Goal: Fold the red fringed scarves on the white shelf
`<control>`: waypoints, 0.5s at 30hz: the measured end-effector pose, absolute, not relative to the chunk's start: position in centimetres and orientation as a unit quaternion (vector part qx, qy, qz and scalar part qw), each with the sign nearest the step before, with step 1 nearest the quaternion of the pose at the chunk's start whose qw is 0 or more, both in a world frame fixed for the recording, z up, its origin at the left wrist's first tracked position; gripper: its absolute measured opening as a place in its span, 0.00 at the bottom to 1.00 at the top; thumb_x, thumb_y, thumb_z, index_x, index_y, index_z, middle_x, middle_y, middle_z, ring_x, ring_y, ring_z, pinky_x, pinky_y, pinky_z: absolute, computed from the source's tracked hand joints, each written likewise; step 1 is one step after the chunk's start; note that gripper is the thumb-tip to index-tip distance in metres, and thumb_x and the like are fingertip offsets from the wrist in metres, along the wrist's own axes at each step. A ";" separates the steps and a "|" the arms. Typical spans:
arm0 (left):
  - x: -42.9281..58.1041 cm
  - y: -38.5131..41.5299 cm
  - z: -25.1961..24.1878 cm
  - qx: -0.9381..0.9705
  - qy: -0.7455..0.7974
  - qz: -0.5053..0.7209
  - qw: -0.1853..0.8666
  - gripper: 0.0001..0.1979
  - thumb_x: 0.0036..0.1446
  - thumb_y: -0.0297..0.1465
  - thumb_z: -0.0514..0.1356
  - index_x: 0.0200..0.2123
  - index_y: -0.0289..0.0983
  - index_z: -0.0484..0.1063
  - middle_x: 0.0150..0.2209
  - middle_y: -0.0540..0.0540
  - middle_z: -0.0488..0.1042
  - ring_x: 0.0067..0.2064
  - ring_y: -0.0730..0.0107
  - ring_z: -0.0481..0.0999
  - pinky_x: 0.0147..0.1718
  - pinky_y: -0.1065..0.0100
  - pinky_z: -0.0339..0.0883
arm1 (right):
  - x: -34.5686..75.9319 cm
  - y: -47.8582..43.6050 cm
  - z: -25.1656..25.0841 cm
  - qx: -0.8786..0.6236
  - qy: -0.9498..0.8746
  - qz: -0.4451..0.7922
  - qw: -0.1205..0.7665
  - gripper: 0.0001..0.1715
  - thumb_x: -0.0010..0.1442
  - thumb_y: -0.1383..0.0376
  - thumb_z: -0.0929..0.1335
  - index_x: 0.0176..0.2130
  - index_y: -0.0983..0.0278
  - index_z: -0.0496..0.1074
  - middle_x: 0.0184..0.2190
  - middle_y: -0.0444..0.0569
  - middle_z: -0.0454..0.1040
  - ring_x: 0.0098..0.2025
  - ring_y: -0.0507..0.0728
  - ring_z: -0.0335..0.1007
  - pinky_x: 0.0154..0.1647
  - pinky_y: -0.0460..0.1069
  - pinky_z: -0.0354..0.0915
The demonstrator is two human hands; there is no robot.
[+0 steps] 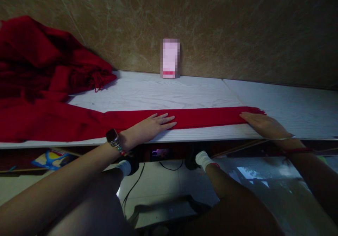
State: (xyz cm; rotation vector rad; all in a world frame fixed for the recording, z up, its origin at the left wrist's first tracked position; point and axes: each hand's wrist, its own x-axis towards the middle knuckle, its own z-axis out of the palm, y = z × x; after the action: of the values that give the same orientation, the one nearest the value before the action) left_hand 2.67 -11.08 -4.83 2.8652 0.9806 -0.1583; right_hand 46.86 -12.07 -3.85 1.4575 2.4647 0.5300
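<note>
A red scarf (206,118) lies stretched along a white wood-grain ledge, folded into a long narrow strip with fringe at its right end. Its left part widens into looser cloth. My left hand (153,125) rests flat on the strip near its middle, fingers spread and pointing right. At the fringed end, my right hand (265,123) lies with its palm down on the cloth, fingers stretched out to the left. Some of the right fingers are hidden under the hand's edge.
A heap of red fringed cloth (52,63) sits at the left against the brown marbled wall (237,28). A blurred pink box-like item (170,58) stands at the back of the white ledge (148,91). Below are a blue-and-yellow packet (52,158) and a dark cable (136,183).
</note>
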 end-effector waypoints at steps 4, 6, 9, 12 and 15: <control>2.5 -10.8 -5.2 0.947 0.314 -0.044 0.061 0.28 0.63 0.21 0.43 0.64 0.46 0.49 0.67 0.48 0.48 0.67 0.62 0.44 0.61 0.54 0.47 | 46.8 -12.1 -4.0 0.486 0.845 0.187 0.121 0.28 0.56 0.80 0.54 0.52 0.76 0.70 0.51 0.65 0.71 0.52 0.59 0.69 0.51 0.52 0.67; 2.5 -10.8 -5.2 0.945 0.315 -0.047 0.069 0.28 0.63 0.21 0.43 0.64 0.46 0.49 0.67 0.48 0.48 0.67 0.62 0.44 0.61 0.54 0.47 | 46.5 -12.1 -4.0 0.503 0.836 0.177 0.126 0.29 0.56 0.80 0.54 0.52 0.76 0.69 0.51 0.66 0.71 0.53 0.59 0.69 0.52 0.52 0.66; 2.5 -10.8 -5.0 0.941 0.323 -0.049 0.087 0.28 0.62 0.21 0.42 0.64 0.46 0.50 0.67 0.49 0.48 0.67 0.62 0.44 0.61 0.53 0.47 | 46.1 -12.2 -3.9 0.538 0.818 0.154 0.137 0.29 0.57 0.80 0.54 0.54 0.78 0.67 0.52 0.68 0.69 0.54 0.61 0.67 0.54 0.53 0.64; 2.2 -10.9 -4.8 0.939 0.324 -0.046 0.108 0.29 0.61 0.19 0.42 0.63 0.44 0.51 0.67 0.49 0.48 0.67 0.65 0.43 0.61 0.53 0.45 | 46.0 -12.3 -3.8 0.563 0.805 0.128 0.140 0.29 0.57 0.80 0.55 0.55 0.77 0.66 0.55 0.67 0.67 0.56 0.61 0.65 0.55 0.54 0.62; 1.7 -10.9 -4.7 0.943 0.305 -0.027 0.130 0.25 0.63 0.25 0.43 0.63 0.42 0.52 0.66 0.48 0.49 0.67 0.66 0.43 0.62 0.55 0.43 | 46.3 -12.6 -3.6 0.573 0.801 0.118 0.126 0.29 0.57 0.79 0.55 0.55 0.76 0.67 0.56 0.66 0.66 0.58 0.62 0.62 0.56 0.56 0.61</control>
State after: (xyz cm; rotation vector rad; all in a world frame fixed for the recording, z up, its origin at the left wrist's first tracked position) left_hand 1.74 -10.95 -4.73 2.7398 0.8858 -0.0784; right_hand 46.27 -12.61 -3.64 1.6702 2.3323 0.3451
